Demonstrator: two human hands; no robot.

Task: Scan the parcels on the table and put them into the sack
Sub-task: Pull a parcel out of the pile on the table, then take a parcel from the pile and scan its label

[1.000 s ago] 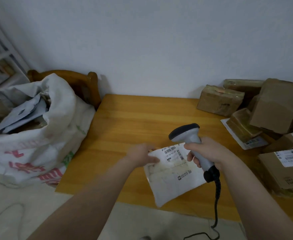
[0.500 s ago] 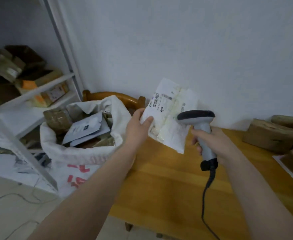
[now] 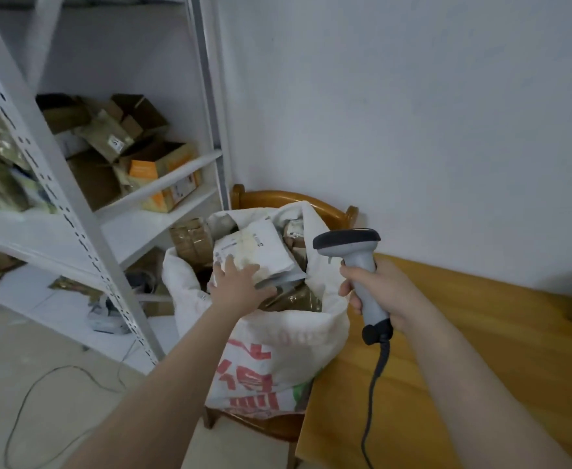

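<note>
Right now my left hand (image 3: 240,289) is spread flat, fingers straight, over the mouth of the sack (image 3: 277,346). Its fingertips lie on the near left corner of the white parcel (image 3: 260,247), and nothing is pinched in it. The parcel lies label up and tilted on top of the brown parcels (image 3: 294,297) inside the sack, toward the far side of the opening. My right hand (image 3: 384,292) is curled round the grey handle of the scanner (image 3: 352,247), held upright just right of the sack's rim, with its cable (image 3: 375,374) hanging down over the table (image 3: 501,350). The sack sits on a wooden chair (image 3: 288,199) between the table edge and the white shelf rack (image 3: 85,231), whose upright stands close on my left. Open floor (image 3: 7,333) lies below my left forearm
</note>
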